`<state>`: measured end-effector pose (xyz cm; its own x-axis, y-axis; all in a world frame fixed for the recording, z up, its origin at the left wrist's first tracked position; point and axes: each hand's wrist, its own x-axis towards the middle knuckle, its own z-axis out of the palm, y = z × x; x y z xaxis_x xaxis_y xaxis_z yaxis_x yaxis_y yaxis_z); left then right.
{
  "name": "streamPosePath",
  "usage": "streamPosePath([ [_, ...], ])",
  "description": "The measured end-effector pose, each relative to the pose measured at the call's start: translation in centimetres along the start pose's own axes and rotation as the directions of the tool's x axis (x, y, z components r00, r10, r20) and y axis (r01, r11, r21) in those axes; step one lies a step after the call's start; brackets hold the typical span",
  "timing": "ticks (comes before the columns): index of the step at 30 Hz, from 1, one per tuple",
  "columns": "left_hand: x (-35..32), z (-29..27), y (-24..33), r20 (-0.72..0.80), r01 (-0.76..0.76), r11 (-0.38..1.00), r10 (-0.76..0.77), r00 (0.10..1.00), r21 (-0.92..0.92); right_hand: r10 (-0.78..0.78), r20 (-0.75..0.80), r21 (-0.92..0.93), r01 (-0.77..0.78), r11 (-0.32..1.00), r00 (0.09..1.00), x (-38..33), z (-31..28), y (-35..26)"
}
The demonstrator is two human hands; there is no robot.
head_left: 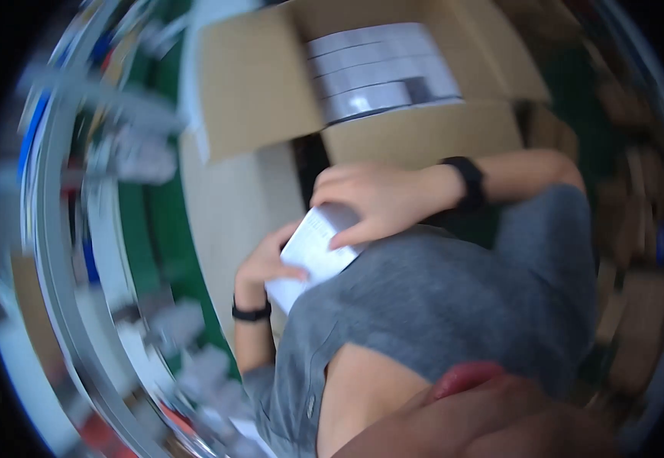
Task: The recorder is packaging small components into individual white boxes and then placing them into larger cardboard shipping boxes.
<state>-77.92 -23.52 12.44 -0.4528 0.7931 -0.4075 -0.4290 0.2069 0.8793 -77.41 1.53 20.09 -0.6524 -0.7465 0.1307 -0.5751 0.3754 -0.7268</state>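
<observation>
Both my hands hold a small flat white box (315, 246) close against my grey shirt. My right hand (378, 200) lies over its upper end, fingers spread on its top face, a black band on that wrist. My left hand (264, 263) grips its lower left edge from below and also wears a black wristband. Just beyond my hands stands an open cardboard carton (423, 133) with its flaps folded out. Inside it lie several flat grey-white boxes (378, 72) stacked side by side.
The picture is tilted and blurred. A pale table surface (229, 206) runs under the carton, with a green strip (156, 229) and a metal rail (57, 252) to the left. Blurred small items lie along the left. More cardboard boxes (637, 305) are stacked on the right.
</observation>
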Motion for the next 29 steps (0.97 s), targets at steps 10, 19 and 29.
streamPosePath([
  [10, 6.3, 0.3, 0.8, 0.223, 0.028, 0.997, -0.045, 0.974, 0.077, 0.295, -0.286, 0.196, -0.245, 0.949, 0.912, -4.5, 2.5, 4.9],
  [19, 6.2, 0.1, -0.1, 0.032, -0.123, 0.992, 0.124, 0.992, -0.034, 0.567, -0.355, 0.924, 0.188, 0.332, 0.743, -11.8, -1.6, 8.0],
  [29, -1.7, 3.0, 0.1, -0.641, 0.148, 0.788, 0.359, 0.679, 0.598, 0.074, -0.386, 0.513, 0.147, 0.846, 0.919, 6.7, 1.7, 6.9],
])
